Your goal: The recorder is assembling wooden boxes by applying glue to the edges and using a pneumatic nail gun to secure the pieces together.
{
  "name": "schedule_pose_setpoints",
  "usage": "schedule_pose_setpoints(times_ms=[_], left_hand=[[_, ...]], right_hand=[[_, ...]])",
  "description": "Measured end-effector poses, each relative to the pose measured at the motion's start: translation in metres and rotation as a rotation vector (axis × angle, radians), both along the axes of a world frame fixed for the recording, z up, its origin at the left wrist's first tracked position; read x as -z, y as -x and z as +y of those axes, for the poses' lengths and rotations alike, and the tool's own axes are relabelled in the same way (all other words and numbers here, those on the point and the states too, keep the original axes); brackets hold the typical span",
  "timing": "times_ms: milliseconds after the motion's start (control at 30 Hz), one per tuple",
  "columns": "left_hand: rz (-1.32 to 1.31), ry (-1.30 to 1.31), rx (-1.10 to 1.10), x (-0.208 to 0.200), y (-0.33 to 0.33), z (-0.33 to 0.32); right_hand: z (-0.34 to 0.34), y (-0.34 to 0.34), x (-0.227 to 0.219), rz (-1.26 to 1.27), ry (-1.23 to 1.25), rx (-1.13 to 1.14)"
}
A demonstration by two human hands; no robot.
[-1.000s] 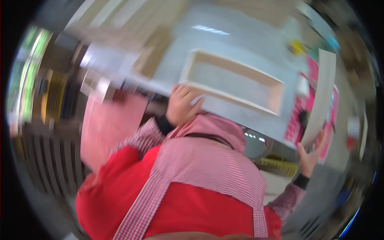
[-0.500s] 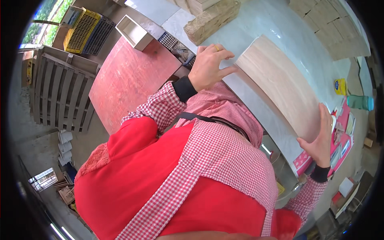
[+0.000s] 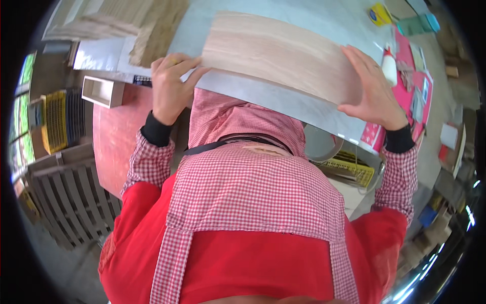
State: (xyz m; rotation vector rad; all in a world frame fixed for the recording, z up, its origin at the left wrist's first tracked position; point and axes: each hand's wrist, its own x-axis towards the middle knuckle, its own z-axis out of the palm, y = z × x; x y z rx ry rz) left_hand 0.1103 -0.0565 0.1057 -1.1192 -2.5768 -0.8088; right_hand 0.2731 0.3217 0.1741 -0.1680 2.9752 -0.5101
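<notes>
A pale wooden board (image 3: pixel 278 53) with light grain lies across the near part of the white work table. My left hand (image 3: pixel 172 88), with a ring on one finger, has its thumb and fingertips at the board's left end. At the opposite end, my right hand (image 3: pixel 372 88) grips the board, thumb along the near edge and fingers reaching over the far side. The underside of the board is hidden.
Stacked wooden pieces (image 3: pixel 101 17) stand at the far left. A small open wooden box (image 3: pixel 103 92) sits on a red board (image 3: pixel 114 137). To the right are a glue bottle (image 3: pixel 389 67), a yellow tub (image 3: pixel 379 14) and a green bottle (image 3: pixel 417 24).
My view has turned, so the board now appears more level across the picture. My left fingers have come in against its left end; my right hand stays at the right end.
</notes>
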Motion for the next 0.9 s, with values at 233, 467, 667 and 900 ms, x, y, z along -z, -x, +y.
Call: schedule_pose_setpoints(times_ms=[233, 467, 667, 900], left_hand=[[-0.011, 0.051, -0.004, -0.004, -0.001, -0.002], [-0.072, 0.069, 0.005, -0.009, 0.000, -0.001], [-0.043, 0.087, 0.028, -0.009, 0.002, 0.004], [-0.012, 0.106, 0.025, -0.008, -0.001, 0.008]], right_hand=[[0.002, -0.005, 0.014, 0.047, -0.078, -0.048], [-0.001, -0.001, 0.022, 0.042, -0.115, -0.053], [0.004, -0.032, 0.024, 0.322, -0.214, 0.052], [-0.011, -0.106, 0.056, 0.377, 0.223, 0.565]])
